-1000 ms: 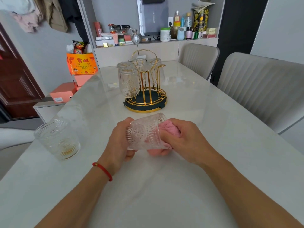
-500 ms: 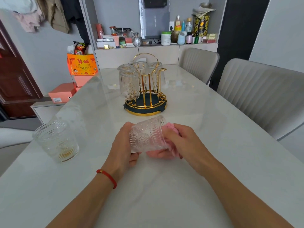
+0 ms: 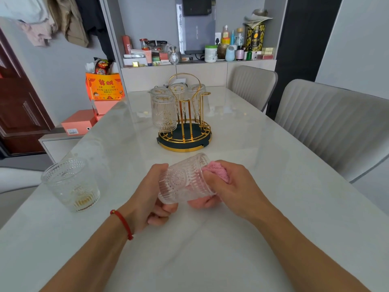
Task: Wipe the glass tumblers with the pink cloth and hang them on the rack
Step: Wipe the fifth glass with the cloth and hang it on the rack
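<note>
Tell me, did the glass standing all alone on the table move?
No. The lone tumbler stands at the same spot on the table, left of the gold rack and nearer the person, as before. Only the camera shifted a little.

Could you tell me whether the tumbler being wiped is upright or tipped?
Tipped: the tumbler lies sideways, mouth toward the pink cloth.
</note>
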Demonstrator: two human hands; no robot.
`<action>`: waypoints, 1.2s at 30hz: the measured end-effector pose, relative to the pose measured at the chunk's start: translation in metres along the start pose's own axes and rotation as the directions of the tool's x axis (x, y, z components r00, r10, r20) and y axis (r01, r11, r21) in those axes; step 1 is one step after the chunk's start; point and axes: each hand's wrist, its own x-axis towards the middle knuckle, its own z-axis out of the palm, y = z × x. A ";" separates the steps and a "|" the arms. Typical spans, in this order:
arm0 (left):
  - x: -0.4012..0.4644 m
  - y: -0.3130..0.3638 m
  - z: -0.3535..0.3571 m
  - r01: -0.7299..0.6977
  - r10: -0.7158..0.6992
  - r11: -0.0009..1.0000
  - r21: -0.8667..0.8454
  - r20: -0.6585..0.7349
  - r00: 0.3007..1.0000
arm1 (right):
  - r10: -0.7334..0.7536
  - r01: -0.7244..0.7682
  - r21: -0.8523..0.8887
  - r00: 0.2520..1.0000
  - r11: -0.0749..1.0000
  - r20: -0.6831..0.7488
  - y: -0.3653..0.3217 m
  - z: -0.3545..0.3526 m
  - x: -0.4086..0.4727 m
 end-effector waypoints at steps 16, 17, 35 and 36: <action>0.000 -0.002 0.009 0.028 -0.031 0.998 -0.049 -0.075 0.997 | -0.008 0.003 -0.073 0.998 0.997 -0.062 0.004 0.000 0.002; 0.000 -0.003 0.008 0.027 -0.029 0.999 -0.038 -0.054 0.998 | -0.013 0.007 -0.081 0.997 0.997 -0.082 0.002 0.001 0.001; 0.000 0.000 0.007 -0.025 0.021 0.985 -0.172 -0.025 0.999 | 0.054 -0.058 -0.013 0.977 0.998 -0.208 -0.002 0.008 0.004; 0.000 0.000 0.011 -0.064 0.054 0.977 -0.206 -0.057 0.997 | 0.093 -0.089 0.026 0.972 0.996 -0.216 -0.001 0.010 0.004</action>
